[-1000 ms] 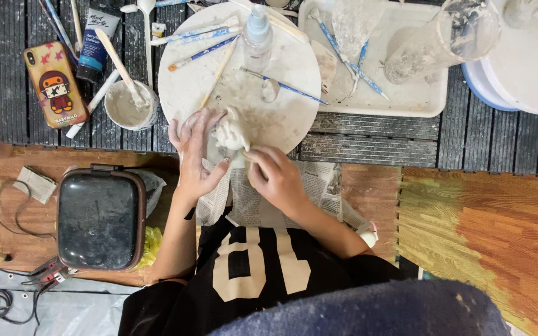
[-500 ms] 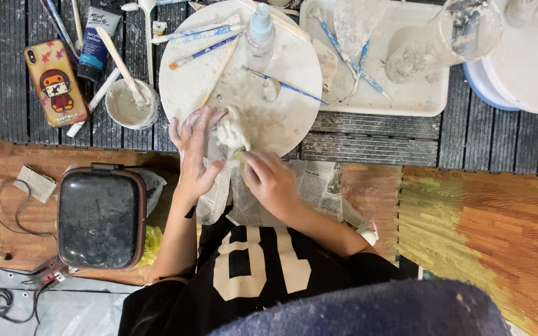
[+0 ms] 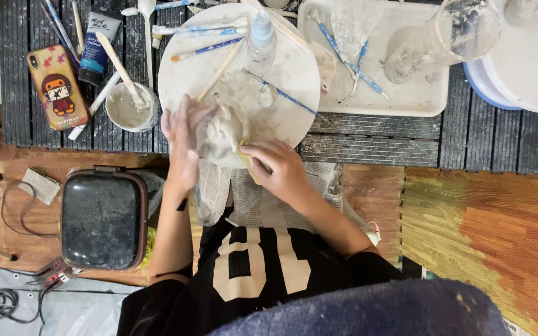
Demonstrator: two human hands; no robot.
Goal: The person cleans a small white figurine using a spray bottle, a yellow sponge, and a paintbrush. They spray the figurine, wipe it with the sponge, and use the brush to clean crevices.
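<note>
The left hand (image 3: 185,140) cups the grey clay lump (image 3: 219,134) in a loose grip; the right hand (image 3: 275,168) pinches a small yellowish tool (image 3: 247,163) against it. Too hard a press could dent the soft clay or tip it off the round board (image 3: 294,74) just beyond the grip.

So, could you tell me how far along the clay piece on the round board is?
A rough grey clay lump already stands shaped on the round board. The left hand steadies its side while the right hand works its edge with a small yellowish tool. The surface looks lumpy, so smoothing and detail seem left.
</note>
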